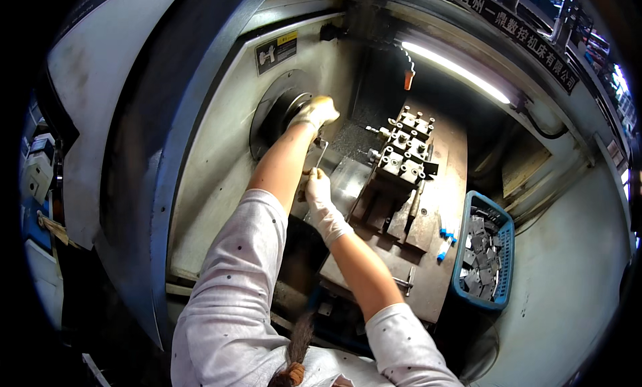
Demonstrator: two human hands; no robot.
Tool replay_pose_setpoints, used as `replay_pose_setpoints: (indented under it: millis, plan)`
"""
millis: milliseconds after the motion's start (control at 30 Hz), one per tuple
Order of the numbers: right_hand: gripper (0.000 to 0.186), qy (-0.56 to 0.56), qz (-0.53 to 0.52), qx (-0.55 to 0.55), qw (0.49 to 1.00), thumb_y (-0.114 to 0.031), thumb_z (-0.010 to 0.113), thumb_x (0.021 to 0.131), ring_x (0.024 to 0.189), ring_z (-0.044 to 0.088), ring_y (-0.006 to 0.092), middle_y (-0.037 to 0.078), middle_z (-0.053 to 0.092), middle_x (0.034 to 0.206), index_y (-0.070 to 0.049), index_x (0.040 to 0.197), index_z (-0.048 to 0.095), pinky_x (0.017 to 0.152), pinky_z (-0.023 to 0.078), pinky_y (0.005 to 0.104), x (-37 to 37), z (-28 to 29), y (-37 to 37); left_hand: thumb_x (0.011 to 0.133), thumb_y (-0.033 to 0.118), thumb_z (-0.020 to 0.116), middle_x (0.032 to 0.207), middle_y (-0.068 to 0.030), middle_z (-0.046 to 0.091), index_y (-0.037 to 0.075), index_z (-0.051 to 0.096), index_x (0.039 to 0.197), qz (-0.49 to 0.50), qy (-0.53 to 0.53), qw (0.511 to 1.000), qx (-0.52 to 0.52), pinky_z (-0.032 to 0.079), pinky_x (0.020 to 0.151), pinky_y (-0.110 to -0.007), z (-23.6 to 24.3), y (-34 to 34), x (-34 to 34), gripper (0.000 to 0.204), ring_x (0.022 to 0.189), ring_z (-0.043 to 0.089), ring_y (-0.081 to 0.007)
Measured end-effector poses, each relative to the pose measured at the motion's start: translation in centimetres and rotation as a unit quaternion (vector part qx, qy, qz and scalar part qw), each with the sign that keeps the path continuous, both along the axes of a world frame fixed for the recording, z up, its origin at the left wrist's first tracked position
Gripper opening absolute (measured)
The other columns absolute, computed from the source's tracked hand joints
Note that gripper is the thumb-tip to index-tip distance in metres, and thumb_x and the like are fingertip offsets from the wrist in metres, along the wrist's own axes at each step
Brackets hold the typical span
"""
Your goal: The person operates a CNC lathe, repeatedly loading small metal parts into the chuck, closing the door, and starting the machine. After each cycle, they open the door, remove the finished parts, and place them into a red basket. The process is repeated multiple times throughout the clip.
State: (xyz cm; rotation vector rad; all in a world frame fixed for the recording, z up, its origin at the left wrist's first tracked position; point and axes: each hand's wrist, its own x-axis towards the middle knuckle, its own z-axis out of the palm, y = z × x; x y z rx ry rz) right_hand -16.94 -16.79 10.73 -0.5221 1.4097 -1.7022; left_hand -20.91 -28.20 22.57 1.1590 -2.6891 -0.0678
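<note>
A glowing white tube light (456,71) slants over a shadowed enclosure (555,267), its pale left wall (219,180) bordered by a curved blue frame (172,119).

Chuck (267,113) left of tool block (401,161); basket (507,256) right.

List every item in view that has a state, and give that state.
Left hand: gloved, at the chuck
Right hand: gloved, gripping a thin metal tool
Tube light: lit
Blue basket: holding metal pieces
Orange-tipped fitting: hanging
Tool blocks: lined up
</note>
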Motion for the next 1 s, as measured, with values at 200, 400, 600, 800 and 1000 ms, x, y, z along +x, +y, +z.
replay_pose_setpoints:
  millis: [200,400,600,800,1000]
  plan:
    - [0.029,0.178,-0.064,0.15,0.97,-0.03,0.032,0.078,0.076,0.049,0.0314,0.015,0.053,0.079,-0.005,0.081,0.047,0.065,0.037,0.0361,-2.7,-5.1,-2.1,0.067,0.02,0.049,0.076,-0.0127,0.055,0.006,0.057,0.074,-0.003,0.192,0.981,-0.029,0.042,0.064,-0.032,-4.5,-0.8,-1.3,0.018,0.072,0.053,-0.0258]
    - [0.032,0.258,-0.139,0.245,0.924,-0.03,0.027,0.079,0.076,0.048,0.0337,0.019,0.052,0.079,-0.005,0.082,0.046,0.065,0.038,0.0392,-2.5,-2.3,-1.9,0.074,0.011,0.045,0.089,-0.01,0.052,0.005,0.052,0.089,-0.071,0.494,0.837,-0.226,0.039,0.07,-0.029,-7.4,2.7,1.7,0.018,0.083,0.049,-0.0232]
    - [0.028,0.047,-0.055,0.132,0.989,-0.021,0.035,0.077,0.059,0.051,0.0249,0.015,0.054,0.066,0.002,0.073,0.052,0.053,0.039,0.0311,-0.1,0.6,-1.0,0.074,0.014,0.045,0.09,-0.0119,0.051,0.004,0.05,0.089,-0.095,0.487,0.821,-0.282,0.037,0.073,-0.032,-9.3,1.4,2.8,0.019,0.084,0.047,-0.0262]
    - [0.033,0.271,-0.093,0.109,0.952,-0.026,0.033,0.079,0.054,0.049,0.0284,0.015,0.051,0.061,0.002,0.07,0.049,0.046,0.039,0.0359,-1.7,-3.0,-2.6,0.065,0.028,0.048,0.073,-0.014,0.055,0.004,0.055,0.077,0.003,0.137,0.99,-0.017,0.041,0.063,-0.033,-2.4,-0.2,-0.8,0.028,0.071,0.053,-0.0262]
    - [0.033,0.318,-0.053,0.268,0.908,-0.029,0.028,0.078,0.084,0.048,0.0315,0.02,0.051,0.085,-0.003,0.085,0.047,0.071,0.037,0.0377,-0.3,-1.3,-1.3,0.066,0.018,0.049,0.068,-0.0063,0.057,0.01,0.059,0.07,-0.067,0.023,0.991,-0.11,0.044,0.058,-0.029,-3.0,-1.2,-0.1,0.013,0.065,0.055,-0.0219]
